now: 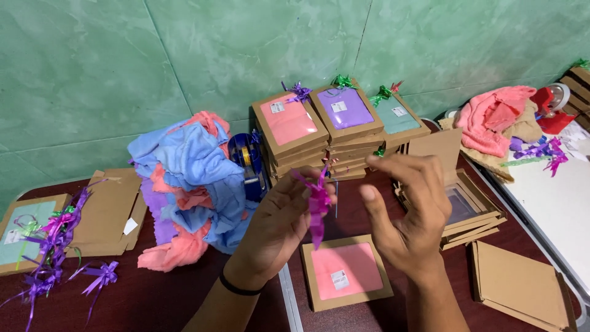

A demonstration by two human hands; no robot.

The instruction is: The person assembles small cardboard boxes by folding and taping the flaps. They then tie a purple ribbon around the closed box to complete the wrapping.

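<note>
My left hand (279, 224) is raised over the table and pinches a magenta ribbon bow (318, 203) between thumb and fingers; the ribbon's tails hang down. Just to its right, my right hand (409, 215) is held up with fingers spread, holding nothing, its fingertips close to the bow. Below both hands a flat brown cardboard box (345, 272) with a clear window showing pink cloth lies on the dark red table (160, 295).
Behind the hands stand stacks of windowed boxes (335, 132) topped with bows, beside a blue tape dispenser (249, 163). A pile of blue and pink cloths (190, 184) lies left, with purple ribbons (52, 252) and flat cardboard (107, 212). Folded boxes (519, 286) and pink cloth (495, 117) lie right.
</note>
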